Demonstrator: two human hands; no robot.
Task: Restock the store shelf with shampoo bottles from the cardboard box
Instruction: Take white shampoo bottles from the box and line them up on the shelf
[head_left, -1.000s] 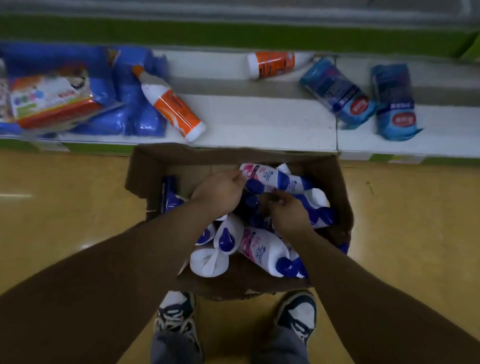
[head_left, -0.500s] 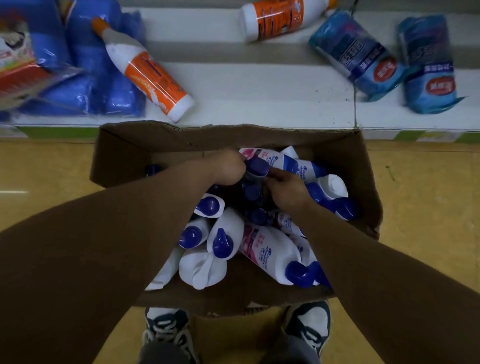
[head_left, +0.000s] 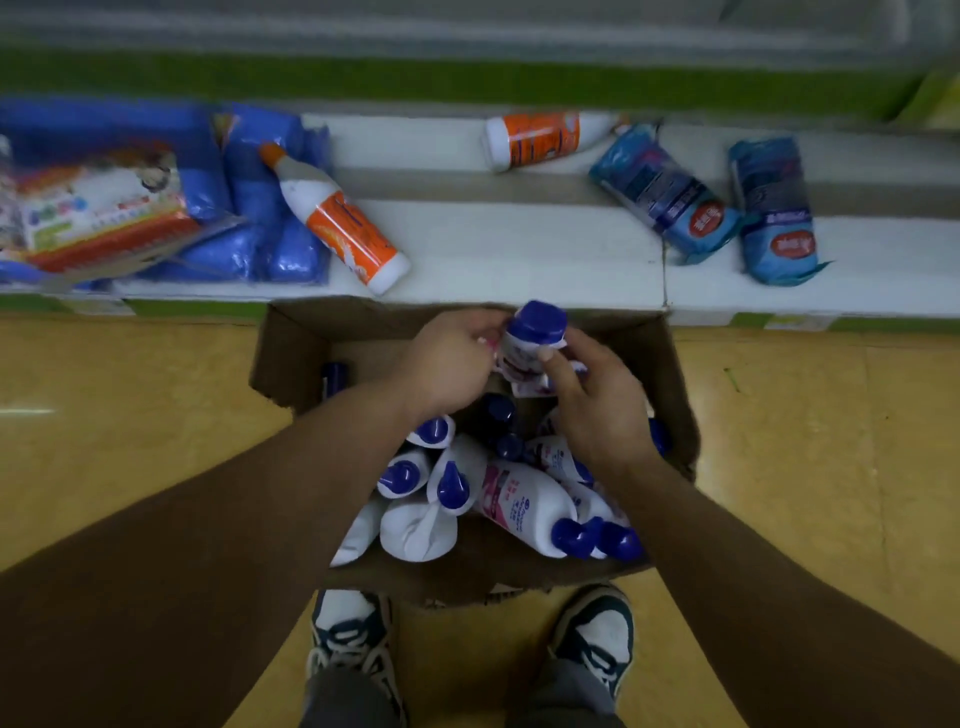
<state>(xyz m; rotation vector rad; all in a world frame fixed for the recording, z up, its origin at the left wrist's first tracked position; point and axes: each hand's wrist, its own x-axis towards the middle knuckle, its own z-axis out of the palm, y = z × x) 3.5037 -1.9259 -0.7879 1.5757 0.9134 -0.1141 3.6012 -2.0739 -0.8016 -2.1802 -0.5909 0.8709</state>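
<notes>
Your left grip (head_left: 452, 364) and right grip (head_left: 597, 410) clamp the shampoo bottle (head_left: 522, 351) below its cap (head_left: 537, 318); likely slick, stiff plastic: hold its body.

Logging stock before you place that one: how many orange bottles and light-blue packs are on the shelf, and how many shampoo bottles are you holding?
Orange bottles: 2
Light-blue packs: 2
Shampoo bottle, held by left hand and right hand: 1
Total: 5
</notes>
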